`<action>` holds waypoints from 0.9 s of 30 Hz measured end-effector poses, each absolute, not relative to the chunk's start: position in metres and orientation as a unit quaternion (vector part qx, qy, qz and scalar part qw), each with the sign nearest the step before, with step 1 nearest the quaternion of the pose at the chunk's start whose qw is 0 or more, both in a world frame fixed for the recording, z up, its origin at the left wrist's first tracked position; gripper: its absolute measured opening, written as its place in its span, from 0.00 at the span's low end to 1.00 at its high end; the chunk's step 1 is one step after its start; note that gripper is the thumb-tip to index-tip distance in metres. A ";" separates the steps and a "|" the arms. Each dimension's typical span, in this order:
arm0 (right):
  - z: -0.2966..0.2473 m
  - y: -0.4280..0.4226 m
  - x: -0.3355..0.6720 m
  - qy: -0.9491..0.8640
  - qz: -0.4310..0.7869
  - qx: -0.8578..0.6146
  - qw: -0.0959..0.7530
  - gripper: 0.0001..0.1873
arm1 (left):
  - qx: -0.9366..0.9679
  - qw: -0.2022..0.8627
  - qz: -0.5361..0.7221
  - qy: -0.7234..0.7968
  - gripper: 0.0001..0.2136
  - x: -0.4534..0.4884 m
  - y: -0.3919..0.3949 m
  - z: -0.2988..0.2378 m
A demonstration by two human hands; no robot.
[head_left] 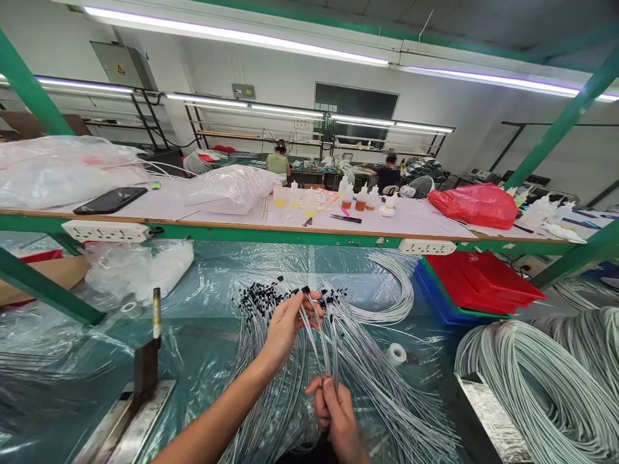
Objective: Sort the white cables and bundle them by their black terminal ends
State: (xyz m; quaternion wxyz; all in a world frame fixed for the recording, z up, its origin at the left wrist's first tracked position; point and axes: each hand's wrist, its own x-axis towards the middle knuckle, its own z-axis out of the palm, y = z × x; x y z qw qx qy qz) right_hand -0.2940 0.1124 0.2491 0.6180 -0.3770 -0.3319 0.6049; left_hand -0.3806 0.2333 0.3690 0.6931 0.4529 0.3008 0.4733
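My left hand point(286, 321) is closed around the upper ends of a few thin grey cables point(325, 345), close to their small black connectors point(305, 290). Lower down, my right hand point(334, 407) pinches the same cables between thumb and fingers. Beneath and left of my hands spreads a large bunch of grey cables point(256, 367) with many black tips point(261, 301). Another bunch point(387, 380) fans out to the right, its black ends near my left fingertips. My palms hide part of the held cables.
A curved bundle of white cables point(403, 290) lies behind. Red trays point(478, 277) and large cable coils point(536, 380) stand right. A metal fixture with an upright lever point(147, 361) is at left. A tape roll point(396, 354) lies nearby. The shelf point(203, 225) above holds bottles and bags.
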 end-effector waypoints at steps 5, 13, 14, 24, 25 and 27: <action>0.250 0.110 -0.295 -0.335 0.600 -0.380 0.620 0.31 | 0.454 0.697 0.471 0.293 0.21 -0.380 0.233 0.369; 0.249 0.105 -0.294 -0.332 0.604 -0.374 0.620 0.31 | 0.457 0.697 0.467 0.296 0.23 -0.379 0.229 0.369; 0.247 0.104 -0.294 -0.329 0.606 -0.373 0.621 0.31 | 0.458 0.697 0.465 0.297 0.23 -0.378 0.228 0.370; 0.233 0.090 -0.290 -0.307 0.590 -0.379 0.643 0.29 | 0.441 0.698 0.471 0.312 0.25 -0.371 0.219 0.369; 0.232 0.089 -0.289 -0.309 0.588 -0.383 0.643 0.29 | 0.437 0.703 0.468 0.309 0.25 -0.370 0.218 0.370; 0.232 0.088 -0.288 -0.313 0.586 -0.389 0.638 0.30 | 0.428 0.718 0.458 0.303 0.24 -0.367 0.216 0.371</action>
